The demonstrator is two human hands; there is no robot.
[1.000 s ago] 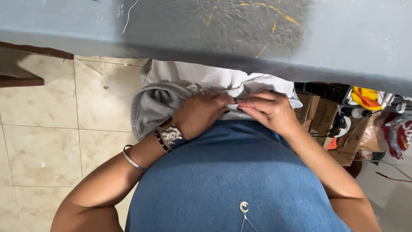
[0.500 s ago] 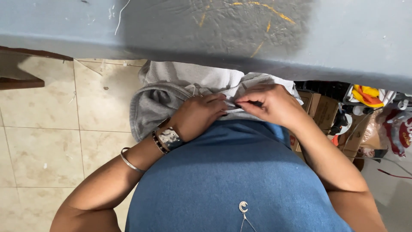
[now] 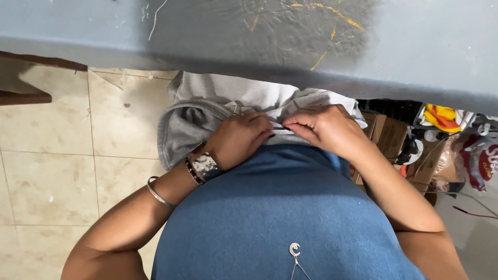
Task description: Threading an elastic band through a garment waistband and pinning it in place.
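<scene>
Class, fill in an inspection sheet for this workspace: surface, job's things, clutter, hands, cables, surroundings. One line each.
Surface: grey table with yellow scratch marks and a loose white thread.
Job's things: grey garment bunched below the table edge, against the person's waist.
Clutter: cardboard boxes and coloured bags under the table at right.
Hands: left hand and right hand both pinch the garment, fingertips nearly meeting; watch and bangle on left arm.
Cables: thin red cord on the floor at right.
Surroundings: beige floor tiles; blue shirt with pendant.
</scene>
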